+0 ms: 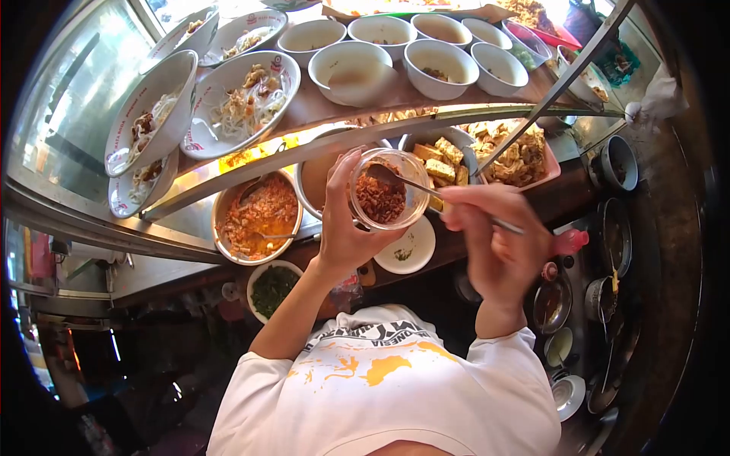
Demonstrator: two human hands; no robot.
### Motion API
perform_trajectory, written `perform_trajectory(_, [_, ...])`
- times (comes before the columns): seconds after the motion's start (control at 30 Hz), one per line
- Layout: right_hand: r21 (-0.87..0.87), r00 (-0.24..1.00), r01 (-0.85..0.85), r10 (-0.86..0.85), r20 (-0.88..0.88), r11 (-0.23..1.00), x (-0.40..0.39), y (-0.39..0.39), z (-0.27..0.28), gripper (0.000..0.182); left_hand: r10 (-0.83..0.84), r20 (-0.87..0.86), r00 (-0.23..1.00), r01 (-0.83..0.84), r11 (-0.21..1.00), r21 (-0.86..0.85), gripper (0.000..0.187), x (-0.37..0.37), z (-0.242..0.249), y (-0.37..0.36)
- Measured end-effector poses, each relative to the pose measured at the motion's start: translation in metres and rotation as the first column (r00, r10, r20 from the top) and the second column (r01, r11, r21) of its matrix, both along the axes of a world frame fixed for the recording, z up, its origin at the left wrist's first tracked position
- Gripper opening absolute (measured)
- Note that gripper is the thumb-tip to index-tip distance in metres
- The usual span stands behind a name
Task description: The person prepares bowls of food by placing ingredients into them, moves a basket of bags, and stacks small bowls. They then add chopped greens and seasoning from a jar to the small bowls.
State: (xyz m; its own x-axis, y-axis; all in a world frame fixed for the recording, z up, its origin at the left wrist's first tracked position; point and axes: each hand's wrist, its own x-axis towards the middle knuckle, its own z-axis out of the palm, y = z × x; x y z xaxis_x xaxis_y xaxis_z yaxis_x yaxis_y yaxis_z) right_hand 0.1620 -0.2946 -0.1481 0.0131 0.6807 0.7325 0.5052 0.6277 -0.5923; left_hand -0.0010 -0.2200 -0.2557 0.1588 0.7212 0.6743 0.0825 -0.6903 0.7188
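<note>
My left hand (pixel 346 220) is wrapped round a clear plastic jar (pixel 417 204), which is tilted so that its mouth faces me. Reddish-brown fried bits (pixel 380 199), perhaps fried shallots, lie inside. Between the fingers of my right hand (pixel 502 239) is the handle of a metal spoon (pixel 426 188), and its bowl reaches into the jar over the bits. Just below the jar stands a small white bowl (pixel 426 251) with a few green shreds in it. Behind the jar are a pot (pixel 312 171) and fried tofu pieces (pixel 445 161).
Several white bowls (pixel 351 64) line the upper shelf (pixel 319 114), some with noodles and chicken. A metal rail (pixel 251 178) runs below it. Red sauce (pixel 258 216), chopped greens (pixel 275 289) and a tray of shredded meat (pixel 517 152) surround my hands. Pans (pixel 552 304) stand at right.
</note>
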Motion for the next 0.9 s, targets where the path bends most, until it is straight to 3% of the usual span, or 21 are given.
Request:
perform_trajectory(0.1, [0.017,0.999,-0.005,0.005,0.048,1.0,-0.009,0.014,-0.019,0.019,-0.03,-0.013,0.999,0.031,0.998,0.057,0.106,0.003,-0.009,0.002])
perform_trajectory(0.23, [-0.158,0.961,-0.09,0.044,-0.273,0.983,-0.013,0.013,-0.031,0.015,-0.057,-0.005,0.998,0.057,0.996,0.065,0.106,0.006,-0.011,0.002])
perform_trajectory(0.33, [-0.164,0.864,-0.122,0.023,-0.503,0.979,-0.005,0.01,-0.029,0.013,-0.068,0.013,0.998,0.068,0.998,0.018,0.105,0.007,-0.01,0.002])
perform_trajectory(0.47, [-0.153,0.819,-0.028,-0.065,-0.57,0.988,0.007,0.008,-0.028,0.012,-0.048,-0.012,0.999,0.047,0.999,-0.021,0.105,0.007,-0.003,0.002])
perform_trajectory(0.6, [-0.171,0.747,-0.075,-0.058,-0.662,0.982,0.018,0.01,-0.035,0.012,-0.041,-0.032,0.999,0.04,0.999,-0.03,0.105,0.009,-0.003,0.002])
perform_trajectory(0.7, [-0.172,0.753,-0.026,-0.094,-0.652,0.985,0.019,0.011,-0.036,0.011,-0.055,0.002,0.999,0.055,0.997,-0.045,0.104,0.011,-0.011,0.005])
perform_trajectory(0.83, [-0.184,0.938,0.029,-0.09,-0.333,0.982,0.001,0.007,-0.033,0.012,-0.06,-0.02,0.998,0.06,0.998,0.015,0.104,0.011,-0.016,0.008])
perform_trajectory(0.9, [-0.168,0.933,-0.012,-0.05,-0.358,0.986,-0.001,0.01,-0.038,0.013,-0.064,-0.011,0.998,0.064,0.998,0.017,0.104,0.012,-0.018,0.008])
